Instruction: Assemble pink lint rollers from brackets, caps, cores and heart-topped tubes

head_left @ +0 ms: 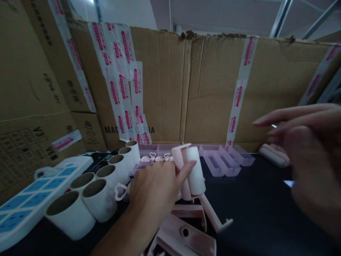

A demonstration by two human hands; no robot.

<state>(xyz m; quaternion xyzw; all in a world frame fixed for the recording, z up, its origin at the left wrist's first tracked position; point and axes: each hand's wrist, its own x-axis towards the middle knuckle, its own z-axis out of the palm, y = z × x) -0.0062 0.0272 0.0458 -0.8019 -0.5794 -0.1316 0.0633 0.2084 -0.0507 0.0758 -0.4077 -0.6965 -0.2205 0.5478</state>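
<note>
My left hand (pixel 156 188) reaches in at the centre, fingers curled down and mostly hidden, its thumb against a pink holder (pixel 179 156) that carries a white roll (pixel 195 172). What its fingers hold cannot be made out. Small pink heart-topped pieces (pixel 152 156) lie just behind it, and a pink heart-shaped piece (pixel 120 192) shows at its left side. My right hand (pixel 306 149) is raised at the right, blurred, with its fingertips near the thumb; a tiny shiny bit shows between its fingers. Pink plastic parts (pixel 186 233) lie below the left hand.
Several white cardboard tubes (pixel 70 215) stand at the left beside a white and blue power strip (pixel 39 192). Translucent purple trays (pixel 220 161) lie at the back. Another pink and white roller (pixel 274 155) is at the right. Taped cardboard walls (pixel 165 85) enclose the black table (pixel 239 199).
</note>
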